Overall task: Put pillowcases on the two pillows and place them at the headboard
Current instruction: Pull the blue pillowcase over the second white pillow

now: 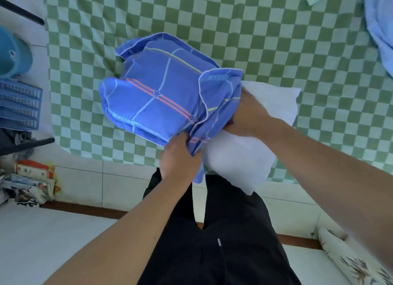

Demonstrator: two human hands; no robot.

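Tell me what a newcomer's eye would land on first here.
First, the bright blue pillowcase at the centre, drawn partway over a white pillow that sticks out toward the person. The left hand grips its open edge while the right hand reaches into the opening. Beneath lies a green checked sheet.

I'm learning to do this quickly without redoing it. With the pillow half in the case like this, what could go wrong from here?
1. The blue pillowcase is bunched at its opening, where the right hand pushes in; the white pillow may go in twisted.
2. The pillow's near end overhangs the edge of the bed; it might slide to the floor.
3. The left hand grips only the hem, which may slip.
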